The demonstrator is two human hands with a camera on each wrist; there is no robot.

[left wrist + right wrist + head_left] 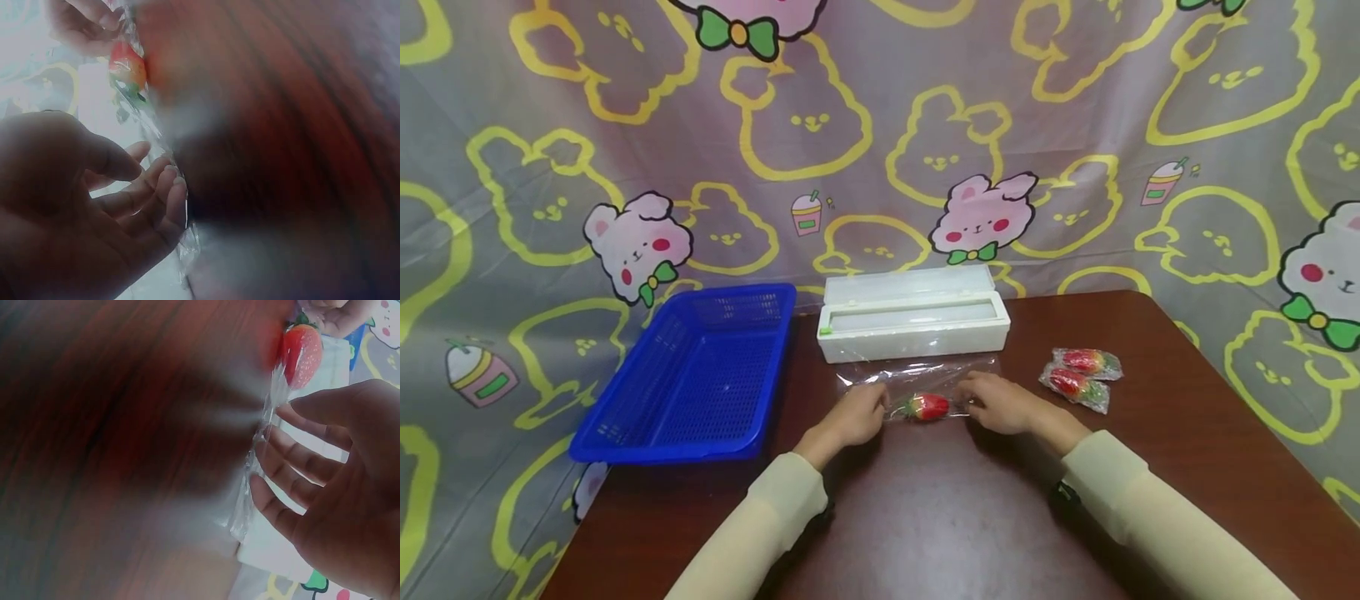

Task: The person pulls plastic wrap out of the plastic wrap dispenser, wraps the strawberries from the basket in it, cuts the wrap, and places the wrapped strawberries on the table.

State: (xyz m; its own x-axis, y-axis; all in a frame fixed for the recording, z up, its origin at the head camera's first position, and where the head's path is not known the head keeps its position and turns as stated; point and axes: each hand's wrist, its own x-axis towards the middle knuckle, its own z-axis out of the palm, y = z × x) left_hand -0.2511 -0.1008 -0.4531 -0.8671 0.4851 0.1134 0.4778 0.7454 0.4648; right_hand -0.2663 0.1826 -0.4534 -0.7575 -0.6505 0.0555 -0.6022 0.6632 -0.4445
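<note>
A red strawberry (930,407) with a green leafy end lies on a sheet of clear plastic film (917,372) on the table. To its left, my left hand (862,412) touches the near edge of the film. In the left wrist view, the fingers (164,197) are loosely bent along that edge, thumb apart from them. My right hand (1002,403) is on the strawberry's other side. Its fingertips (259,450) touch the film edge in the right wrist view, fingers spread and lightly bent. Neither hand touches the strawberry.
Behind the film stands a white film dispenser box (917,340) with its lid raised. A blue plastic basket (688,454) is on the left. Two film-wrapped strawberries (1078,379) lie at the right on the brown table (970,517). A patterned curtain (865,100) hangs behind.
</note>
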